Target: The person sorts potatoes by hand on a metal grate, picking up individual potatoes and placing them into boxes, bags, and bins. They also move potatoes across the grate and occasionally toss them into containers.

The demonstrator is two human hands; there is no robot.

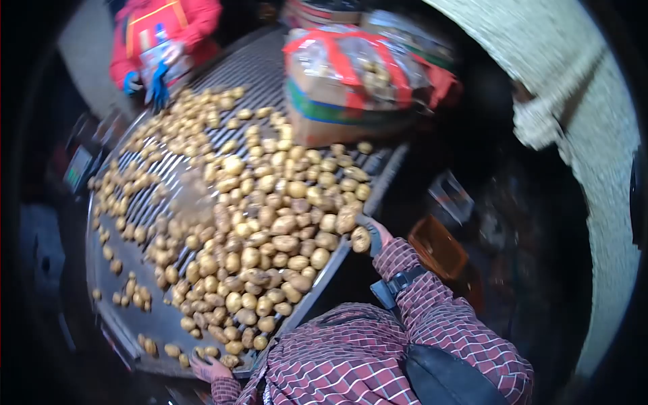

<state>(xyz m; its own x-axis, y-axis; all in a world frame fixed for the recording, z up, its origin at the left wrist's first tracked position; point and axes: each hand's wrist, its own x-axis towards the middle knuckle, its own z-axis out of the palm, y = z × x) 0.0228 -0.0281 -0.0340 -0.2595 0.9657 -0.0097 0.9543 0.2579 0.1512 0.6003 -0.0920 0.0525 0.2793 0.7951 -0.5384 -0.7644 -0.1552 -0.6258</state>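
A large heap of potatoes (270, 229) covers much of a slatted metal sorting table (121, 331). At the table's right edge my right hand (375, 233) is closed around a potato (360, 239), with another potato touching it on the table side. Near the bottom edge my left hand (208, 368) lies beside a few loose potatoes, its fingers apart and nothing visibly gripped. Its fingertips are close to a potato (230, 361), and whether they touch it is blurred. Both hands come out of checked sleeves.
A large bag (324, 125) with red straps stands on the table's far right. Across the table is a person in a red jacket (202, 23) with blue gloves (160, 84). An orange crate (439, 246) sits right of my arm. Pale sacking (567, 81) hangs at right.
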